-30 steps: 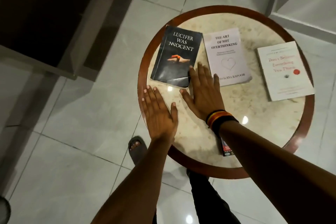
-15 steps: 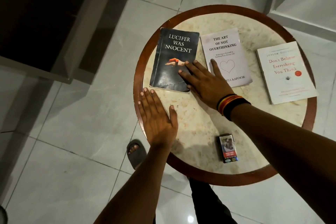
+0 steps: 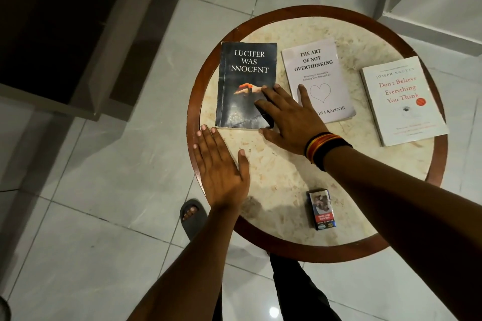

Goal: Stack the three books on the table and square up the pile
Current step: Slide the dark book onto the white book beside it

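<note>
Nothing is stacked yet: all three books lie flat and face up on the round desk (image 3: 391,34), each on its own patch of the marble top. Taking the middle book, The Art of Not Overthinking (image 3: 317,68), as the landmark, the dark book Lucifer Was Innocent (image 3: 242,70) lies just to its left with a narrow strip of desk between them, and the white book Don't Believe Everything You Think (image 3: 401,101) lies to its right, clearly apart and turned at a slight angle.

The right hand (image 3: 289,117) is spread flat across the gap at the landmark's lower left corner, some fingers resting on the dark book's lower right corner and one on the landmark's cover. It presses on them and grips nothing, so far as can be seen. The left hand (image 3: 221,164) lies open and flat, palm down, well below and left of the landmark at the desk's rim, just short of the dark book's lower left corner, holding nothing.

A small packet (image 3: 321,210) stands on the desk below the landmark, near the front rim (it is no part of the job).

As I judge it, the first pick-up is only beginning. Left to do: put one book on another, add the third, then square the pile's edges.
</note>
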